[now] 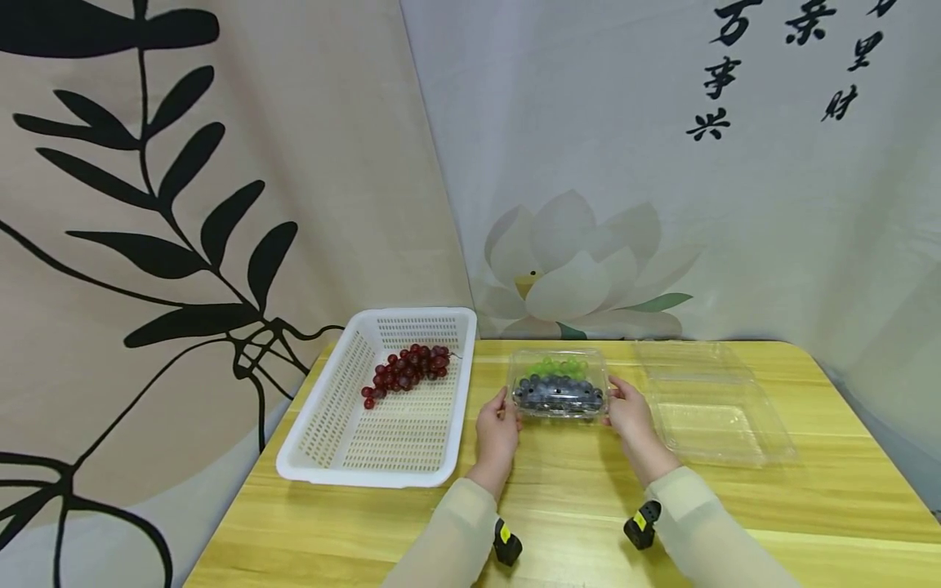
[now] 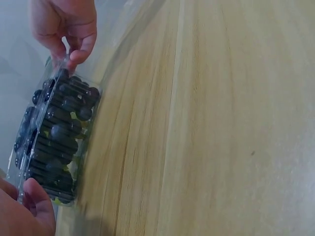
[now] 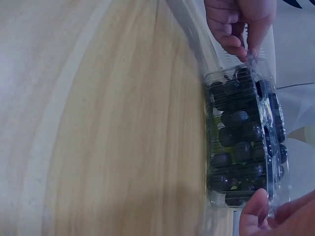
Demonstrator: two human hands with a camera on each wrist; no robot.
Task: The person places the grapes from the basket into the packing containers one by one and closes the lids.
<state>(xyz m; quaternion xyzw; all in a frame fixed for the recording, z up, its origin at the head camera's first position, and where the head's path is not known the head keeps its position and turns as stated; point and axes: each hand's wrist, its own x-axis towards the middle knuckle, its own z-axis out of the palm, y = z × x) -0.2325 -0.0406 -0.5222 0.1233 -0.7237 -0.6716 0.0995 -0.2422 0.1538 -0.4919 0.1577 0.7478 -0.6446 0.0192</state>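
Note:
A clear plastic clamshell box (image 1: 559,412), its lid down, holds dark grapes (image 1: 557,390) in front and green grapes (image 1: 562,367) behind. My left hand (image 1: 498,433) pinches the box's rim at its left end, thumb on the near side. At the opposite end my right hand (image 1: 632,415) pinches the rim in the same way. Both wrist views show the box between the left hand (image 2: 27,209) and the right hand (image 3: 275,216), with dark grapes pressed along its side. Whether the box touches the table cannot be told.
To the left stands a white perforated basket (image 1: 450,457) with a bunch of red grapes (image 1: 404,371) inside. An open clear plastic box (image 1: 764,437) lies on the right of the wooden table (image 1: 573,523). A printed cloth (image 1: 588,122) hangs behind the table.

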